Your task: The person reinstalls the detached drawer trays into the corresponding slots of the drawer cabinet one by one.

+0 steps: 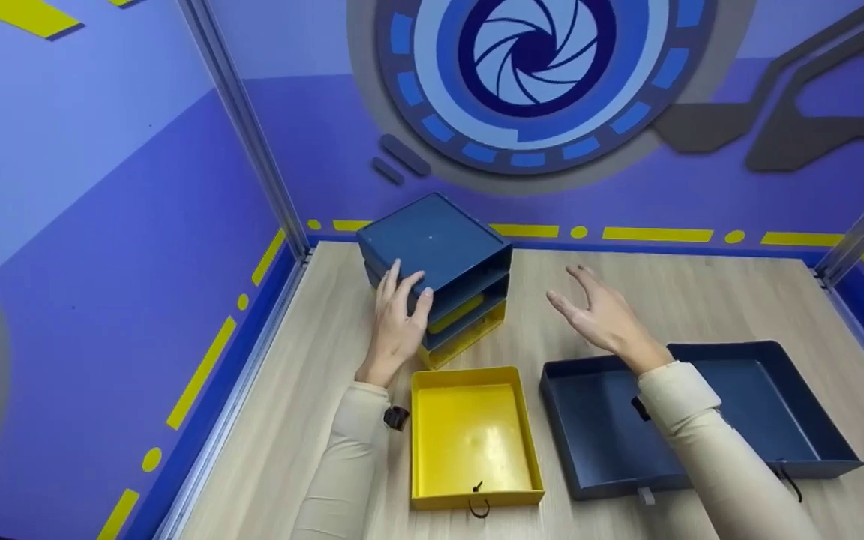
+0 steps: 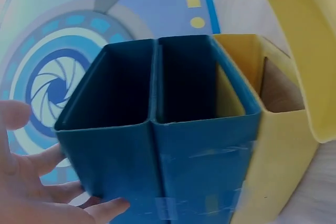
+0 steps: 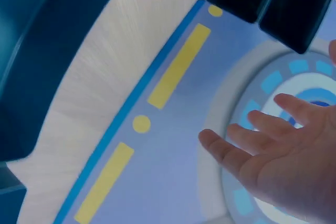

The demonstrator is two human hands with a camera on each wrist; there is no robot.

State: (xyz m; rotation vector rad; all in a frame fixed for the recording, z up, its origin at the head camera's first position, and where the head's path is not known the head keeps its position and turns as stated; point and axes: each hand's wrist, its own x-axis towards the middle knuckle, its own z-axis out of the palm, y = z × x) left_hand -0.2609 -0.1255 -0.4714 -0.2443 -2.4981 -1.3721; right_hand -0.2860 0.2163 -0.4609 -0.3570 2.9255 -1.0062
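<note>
A small drawer cabinet with its front slots open stands near the back wall. Its upper dark blue housings [image 1: 432, 240] sit on a yellow housing [image 1: 477, 336]. My left hand [image 1: 398, 319] rests at the cabinet's left front edge, fingers spread over the side and top. In the left wrist view, fingertips lie along the blue side wall [image 2: 110, 166], and clear tape crosses the seams. My right hand [image 1: 604, 315] is in the air to the right of the cabinet, fingers apart, holding nothing. The right wrist view shows its palm [image 3: 294, 161] turned up.
A yellow drawer [image 1: 477, 450] with a black loop on its front lies before the cabinet. Two dark blue drawers [image 1: 597, 427] lie on the right, partly under my right forearm. Patterned blue-purple wall panels [image 1: 139, 195] bound the wooden tabletop [image 1: 274, 450].
</note>
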